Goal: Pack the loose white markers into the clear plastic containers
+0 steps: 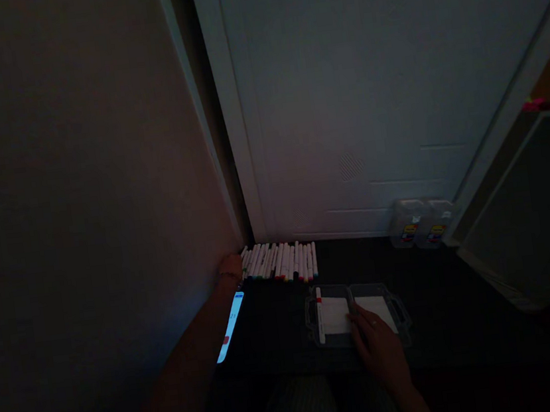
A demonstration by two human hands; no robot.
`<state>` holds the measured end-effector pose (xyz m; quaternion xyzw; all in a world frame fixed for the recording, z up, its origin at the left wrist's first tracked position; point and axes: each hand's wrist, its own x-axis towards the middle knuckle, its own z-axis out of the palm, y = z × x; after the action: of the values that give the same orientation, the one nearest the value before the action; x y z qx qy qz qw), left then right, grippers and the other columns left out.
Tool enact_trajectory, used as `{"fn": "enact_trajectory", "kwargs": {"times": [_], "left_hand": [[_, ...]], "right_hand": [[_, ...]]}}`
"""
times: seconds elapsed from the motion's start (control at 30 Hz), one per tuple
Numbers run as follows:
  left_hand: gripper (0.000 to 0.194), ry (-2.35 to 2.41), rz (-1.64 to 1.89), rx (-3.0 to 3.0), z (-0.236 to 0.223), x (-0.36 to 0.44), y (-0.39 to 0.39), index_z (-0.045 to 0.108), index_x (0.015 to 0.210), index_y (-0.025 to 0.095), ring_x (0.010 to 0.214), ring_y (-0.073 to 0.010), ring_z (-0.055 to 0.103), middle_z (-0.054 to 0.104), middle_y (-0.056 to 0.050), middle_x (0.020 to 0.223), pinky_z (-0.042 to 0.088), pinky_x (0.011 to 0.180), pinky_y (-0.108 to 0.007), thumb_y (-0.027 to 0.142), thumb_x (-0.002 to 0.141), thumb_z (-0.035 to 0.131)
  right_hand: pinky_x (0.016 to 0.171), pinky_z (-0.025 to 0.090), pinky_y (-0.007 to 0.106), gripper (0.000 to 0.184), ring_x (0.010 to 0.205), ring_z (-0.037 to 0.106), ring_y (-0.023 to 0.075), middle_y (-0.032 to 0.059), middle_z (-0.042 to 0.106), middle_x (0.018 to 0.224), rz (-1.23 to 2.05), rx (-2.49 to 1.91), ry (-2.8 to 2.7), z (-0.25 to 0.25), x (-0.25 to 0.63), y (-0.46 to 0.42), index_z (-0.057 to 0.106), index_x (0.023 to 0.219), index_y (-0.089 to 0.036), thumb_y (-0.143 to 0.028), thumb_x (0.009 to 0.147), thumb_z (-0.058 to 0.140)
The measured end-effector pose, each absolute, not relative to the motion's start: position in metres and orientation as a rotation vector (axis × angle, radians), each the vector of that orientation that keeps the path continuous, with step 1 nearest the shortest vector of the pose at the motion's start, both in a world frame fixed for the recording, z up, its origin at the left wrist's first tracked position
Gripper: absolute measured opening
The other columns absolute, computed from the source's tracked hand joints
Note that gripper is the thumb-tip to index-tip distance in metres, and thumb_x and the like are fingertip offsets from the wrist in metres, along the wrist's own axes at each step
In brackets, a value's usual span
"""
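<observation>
At the left end of a row of white markers (pixel 282 262), against the wall, my left hand (pixel 231 265) is closed at the outermost marker (pixel 244 255). Its fingertips are partly hidden and dim. The markers lie side by side, with coloured ends towards me. An open clear plastic case (pixel 311 318) lies flat in front of me. A single marker with a red band (pixel 320 314) lies along its left side, beside a white sheet (pixel 336 314); another white sheet (pixel 382 310) is in the right half. My right hand (pixel 376 340) grips the case near its middle hinge.
A lit phone (pixel 230 327) lies beside my left forearm. Two clear containers with labels (pixel 404 225) stand at the back right of the dark table (pixel 441 299). A wall (pixel 151 181) closes off the left, and a white panel (pixel 321 93) rises behind. The light is very dim.
</observation>
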<state>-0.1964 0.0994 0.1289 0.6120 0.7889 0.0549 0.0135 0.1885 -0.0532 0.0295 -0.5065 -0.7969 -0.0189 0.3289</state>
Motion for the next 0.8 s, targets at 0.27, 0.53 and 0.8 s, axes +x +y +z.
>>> {"fn": "enact_trajectory", "kwargs": {"times": [0.27, 0.53, 0.8], "left_hand": [[0.025, 2.512, -0.002, 1.874, 0.121, -0.201, 0.108, 0.071, 0.097, 0.012, 0.101, -0.0289, 0.065, 0.070, -0.021, 0.101, 0.050, 0.083, -0.034, 0.024, 0.084, 0.054], [0.025, 2.512, 0.045, 1.863, 0.112, -0.208, 0.116, 0.071, 0.096, 0.009, 0.100, -0.0294, 0.066, 0.068, -0.023, 0.104, 0.050, 0.083, -0.036, 0.014, 0.086, 0.048], [0.026, 2.532, 0.311, 1.811, 0.128, -0.207, 0.117, 0.068, 0.099, 0.009, 0.101, -0.0287, 0.064, 0.069, -0.019, 0.103, 0.049, 0.083, -0.034, 0.019, 0.085, 0.049]], "right_hand": [[0.091, 0.053, 0.040, 0.028, 0.110, 0.060, 0.0235, 0.0078, 0.059, 0.127, -0.091, -1.285, -2.066, 0.028, 0.189, -0.052, 0.061, 0.114, -0.023, -0.023, 0.091, 0.045], [0.093, 0.051, 0.042, 0.029, 0.112, 0.059, 0.0235, 0.0081, 0.059, 0.127, -0.076, -1.307, -2.073, 0.026, 0.189, -0.052, 0.060, 0.116, -0.023, -0.022, 0.092, 0.044], [0.094, 0.050, 0.041, 0.029, 0.112, 0.058, 0.0229, 0.0070, 0.057, 0.130, -0.024, -1.338, -2.063, 0.031, 0.187, -0.054, 0.060, 0.115, -0.023, -0.019, 0.091, 0.044]]}}
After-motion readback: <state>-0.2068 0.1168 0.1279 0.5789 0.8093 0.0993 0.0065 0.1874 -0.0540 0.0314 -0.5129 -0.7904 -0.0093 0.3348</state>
